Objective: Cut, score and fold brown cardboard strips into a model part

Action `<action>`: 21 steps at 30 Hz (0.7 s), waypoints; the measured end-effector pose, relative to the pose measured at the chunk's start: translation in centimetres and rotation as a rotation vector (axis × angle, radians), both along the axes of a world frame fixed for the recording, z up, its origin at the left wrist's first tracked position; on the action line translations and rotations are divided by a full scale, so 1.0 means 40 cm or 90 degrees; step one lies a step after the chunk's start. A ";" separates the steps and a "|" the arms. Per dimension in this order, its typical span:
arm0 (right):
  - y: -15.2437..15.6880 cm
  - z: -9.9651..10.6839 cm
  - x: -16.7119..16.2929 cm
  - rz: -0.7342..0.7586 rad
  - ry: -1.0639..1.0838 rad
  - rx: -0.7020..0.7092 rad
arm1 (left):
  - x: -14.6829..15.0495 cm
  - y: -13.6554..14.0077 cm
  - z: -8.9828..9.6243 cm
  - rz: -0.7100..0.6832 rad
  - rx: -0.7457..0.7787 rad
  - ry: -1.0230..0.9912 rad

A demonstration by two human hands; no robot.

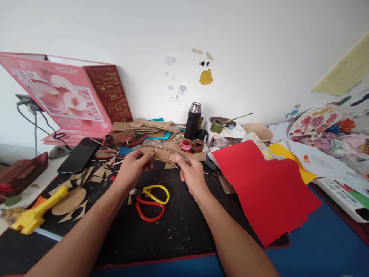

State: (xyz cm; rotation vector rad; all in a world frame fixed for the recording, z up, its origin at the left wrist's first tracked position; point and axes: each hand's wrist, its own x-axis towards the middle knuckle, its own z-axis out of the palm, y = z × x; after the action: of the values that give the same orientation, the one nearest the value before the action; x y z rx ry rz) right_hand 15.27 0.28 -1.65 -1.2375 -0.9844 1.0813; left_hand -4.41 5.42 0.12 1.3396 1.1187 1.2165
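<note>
A narrow strip of brown cardboard (162, 154) is stretched between my two hands above the black mat (181, 231). My left hand (135, 163) pinches its left end, thumb on top. Its right part is pinched by my right hand (192, 171), with the thumb along the near face. Crease or joint lines run across the strip near its middle. Just below my hands, scissors (151, 204) with one yellow and one red handle lie on the mat. Their blades point left, partly hidden near my left forearm.
Left lie a yellow glue gun (43, 211), a phone (80, 154) and cardboard scraps (99, 173). A pink box (72, 96) leans at the wall. Behind my hands stand a black thermos (193, 121) and open paint jars (197, 145). Red paper (265, 188) lies right.
</note>
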 end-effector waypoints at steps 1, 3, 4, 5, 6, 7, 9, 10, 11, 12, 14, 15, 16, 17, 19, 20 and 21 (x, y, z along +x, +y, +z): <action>0.000 -0.001 -0.002 0.003 -0.001 -0.003 | 0.002 0.001 -0.004 0.013 -0.005 -0.023; -0.002 -0.005 -0.008 0.022 -0.003 -0.020 | 0.004 0.004 -0.012 0.034 -0.013 -0.066; -0.003 -0.008 -0.012 0.042 -0.002 -0.032 | 0.005 0.006 -0.015 0.046 -0.014 -0.088; -0.004 -0.011 -0.017 0.066 -0.001 -0.044 | 0.004 0.009 -0.019 0.060 -0.011 -0.109; -0.006 -0.014 -0.021 0.092 -0.002 -0.054 | 0.004 0.011 -0.022 0.071 -0.007 -0.126; -0.008 -0.017 -0.025 0.116 -0.004 -0.062 | 0.003 0.013 -0.024 0.078 -0.004 -0.140; -0.012 -0.020 -0.030 0.151 -0.006 -0.068 | 0.003 0.015 -0.027 0.071 -0.001 -0.159; -0.014 -0.020 -0.031 0.163 -0.005 -0.070 | 0.003 0.015 -0.029 0.061 0.001 -0.162; -0.016 -0.019 -0.032 0.174 -0.004 -0.071 | 0.004 0.015 -0.029 0.049 0.004 -0.162; -0.017 -0.018 -0.031 0.183 -0.002 -0.073 | 0.005 0.014 -0.030 0.034 0.006 -0.156; -0.019 -0.014 -0.031 0.198 -0.004 -0.080 | 0.008 0.011 -0.029 0.000 0.006 -0.143; -0.020 -0.013 -0.031 0.204 -0.010 -0.084 | 0.009 0.009 -0.028 -0.016 0.005 -0.139; -0.020 -0.012 -0.031 0.208 -0.016 -0.086 | 0.010 0.008 -0.027 -0.023 0.004 -0.138; -0.021 -0.011 -0.032 0.211 -0.023 -0.087 | 0.011 0.006 -0.026 -0.020 0.005 -0.142; -0.022 -0.011 -0.034 0.214 -0.035 -0.083 | 0.011 0.004 -0.024 0.012 0.007 -0.153; -0.022 -0.011 -0.035 0.217 -0.038 -0.082 | 0.011 0.004 -0.024 0.027 0.005 -0.155; -0.023 -0.012 -0.036 0.219 -0.039 -0.081 | 0.011 0.004 -0.024 0.036 0.003 -0.156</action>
State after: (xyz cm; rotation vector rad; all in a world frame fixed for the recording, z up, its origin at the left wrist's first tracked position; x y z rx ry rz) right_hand 13.84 -0.63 -2.12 -1.2363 -1.2215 1.3971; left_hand -3.98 5.57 -0.85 1.1326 0.9848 1.3847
